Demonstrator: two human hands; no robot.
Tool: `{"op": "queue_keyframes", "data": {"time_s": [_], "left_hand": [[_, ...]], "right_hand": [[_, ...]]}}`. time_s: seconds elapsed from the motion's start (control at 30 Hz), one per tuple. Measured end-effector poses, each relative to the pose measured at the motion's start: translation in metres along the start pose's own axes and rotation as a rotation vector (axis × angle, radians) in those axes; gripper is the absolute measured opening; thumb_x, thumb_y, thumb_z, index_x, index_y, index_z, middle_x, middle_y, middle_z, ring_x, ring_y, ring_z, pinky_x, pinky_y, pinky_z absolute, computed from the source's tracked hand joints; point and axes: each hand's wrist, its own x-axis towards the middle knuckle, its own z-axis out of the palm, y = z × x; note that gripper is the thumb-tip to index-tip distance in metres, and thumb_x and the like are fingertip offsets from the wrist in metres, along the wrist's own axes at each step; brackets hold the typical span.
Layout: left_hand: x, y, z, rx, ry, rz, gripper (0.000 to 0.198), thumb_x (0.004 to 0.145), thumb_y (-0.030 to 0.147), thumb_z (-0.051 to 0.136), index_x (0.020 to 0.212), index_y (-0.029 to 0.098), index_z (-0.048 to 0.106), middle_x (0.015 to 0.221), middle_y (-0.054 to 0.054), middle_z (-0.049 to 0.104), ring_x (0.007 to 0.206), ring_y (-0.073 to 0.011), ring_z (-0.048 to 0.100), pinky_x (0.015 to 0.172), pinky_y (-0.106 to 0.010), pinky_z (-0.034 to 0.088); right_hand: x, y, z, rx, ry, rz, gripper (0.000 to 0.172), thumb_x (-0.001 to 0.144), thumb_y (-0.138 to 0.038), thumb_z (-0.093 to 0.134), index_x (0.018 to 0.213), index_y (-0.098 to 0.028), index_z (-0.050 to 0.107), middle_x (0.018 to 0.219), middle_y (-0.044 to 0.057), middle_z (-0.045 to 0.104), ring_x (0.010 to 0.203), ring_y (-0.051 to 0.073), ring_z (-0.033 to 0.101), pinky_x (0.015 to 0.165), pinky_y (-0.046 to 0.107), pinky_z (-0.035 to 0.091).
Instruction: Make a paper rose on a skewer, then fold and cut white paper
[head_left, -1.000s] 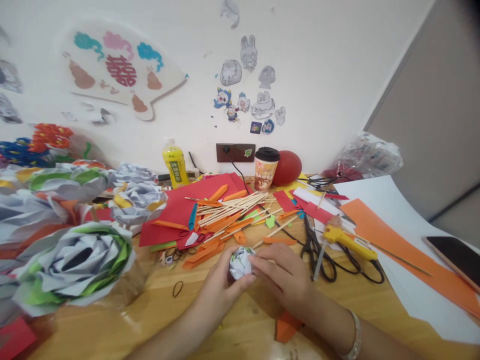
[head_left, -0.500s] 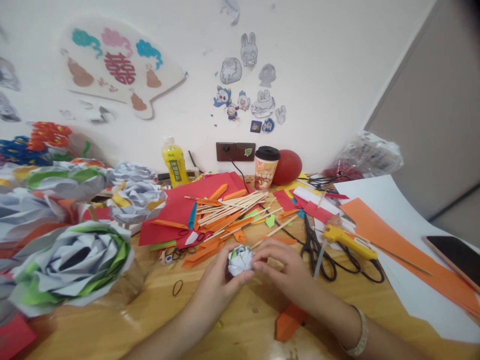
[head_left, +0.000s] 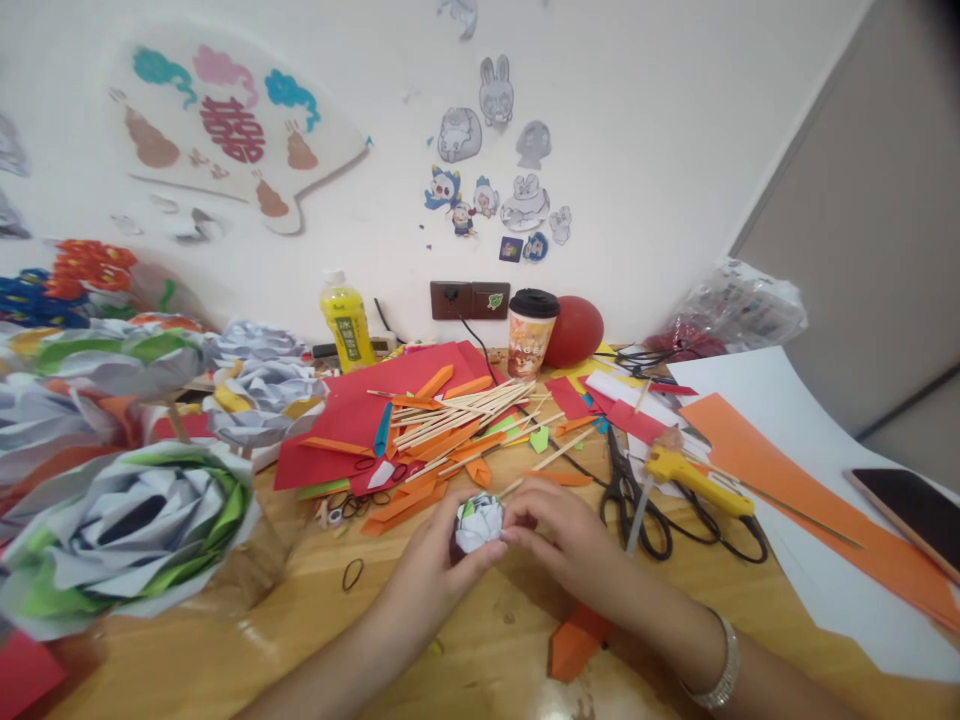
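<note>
A small folded paper flower (head_left: 478, 521), white with green edges, sits between both my hands just above the wooden table (head_left: 247, 640). My left hand (head_left: 431, 565) cups it from below and the left, fingers curled round it. My right hand (head_left: 561, 545) pinches its right side with thumb and fingertips. A silver bracelet (head_left: 720, 675) is on my right wrist. Just beyond the flower lies a heap of wooden sticks (head_left: 457, 405) and orange paper strips (head_left: 420, 490).
Large paper flowers (head_left: 127, 530) crowd the left. Black scissors (head_left: 634, 495), a yellow glue gun (head_left: 697, 480), a phone (head_left: 911, 515), orange and white sheets (head_left: 795, 480) lie right. A yellow bottle (head_left: 343, 325), a lidded cup (head_left: 530, 335) and red paper (head_left: 352, 415) stand behind. A rubber band (head_left: 352, 573).
Both hands have shifted the small flower slightly farther from me and turned it a little. The view has tilted down slightly.
</note>
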Motion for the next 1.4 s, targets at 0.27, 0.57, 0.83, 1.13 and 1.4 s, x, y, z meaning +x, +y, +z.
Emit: {"op": "queue_keyframes", "data": {"time_s": [0.27, 0.57, 0.83, 1.13, 1.4], "left_hand": [[0.0, 0.0, 0.0, 0.024, 0.019, -0.035, 0.034, 0.073, 0.031, 0.056, 0.102, 0.017, 0.047, 0.093, -0.006, 0.059, 0.086, -0.0202, 0.055, 0.076, -0.031, 0.043], [-0.001, 0.002, 0.002, -0.064, -0.034, -0.002, 0.033, 0.074, 0.03, 0.056, 0.102, 0.018, 0.044, 0.091, -0.004, 0.059, 0.084, -0.0187, 0.055, 0.075, -0.03, 0.045], [-0.004, 0.007, 0.002, 0.13, 0.106, 0.006, 0.025, 0.073, 0.023, 0.05, 0.097, 0.019, 0.047, 0.087, -0.003, 0.06, 0.082, -0.0194, 0.055, 0.074, -0.03, 0.044], [-0.003, 0.012, 0.001, 0.14, 0.115, 0.001, 0.026, 0.074, 0.027, 0.049, 0.098, 0.018, 0.044, 0.083, -0.003, 0.059, 0.076, -0.019, 0.055, 0.07, -0.03, 0.044], [-0.003, 0.011, 0.002, 0.176, 0.101, 0.014, 0.022, 0.075, 0.031, 0.05, 0.094, 0.02, 0.047, 0.084, -0.003, 0.058, 0.078, -0.0195, 0.055, 0.072, -0.03, 0.043]], "right_hand": [[-0.001, 0.006, 0.006, -0.422, 0.058, -0.307, 0.022, 0.087, -0.018, 0.038, 0.075, -0.013, 0.056, 0.07, 0.007, 0.057, 0.066, 0.017, 0.047, 0.066, 0.032, 0.042], [-0.002, 0.002, 0.002, -0.567, 0.12, -0.445, 0.024, 0.084, -0.015, 0.041, 0.064, -0.016, 0.054, 0.058, 0.003, 0.052, 0.057, 0.015, 0.04, 0.05, 0.027, 0.032], [-0.009, 0.0, 0.009, -0.637, 0.117, -0.499, 0.019, 0.084, -0.015, 0.042, 0.071, -0.016, 0.056, 0.059, 0.003, 0.05, 0.056, 0.015, 0.041, 0.049, 0.03, 0.028], [-0.003, -0.004, 0.013, -0.058, 0.044, 0.002, 0.015, 0.083, -0.023, 0.048, 0.07, -0.017, 0.054, 0.064, 0.0, 0.053, 0.061, 0.012, 0.048, 0.055, 0.023, 0.037], [-0.003, 0.0, 0.011, -0.146, 0.019, -0.106, 0.02, 0.086, -0.021, 0.041, 0.072, -0.017, 0.055, 0.067, 0.002, 0.055, 0.064, 0.014, 0.049, 0.057, 0.023, 0.038]]}}
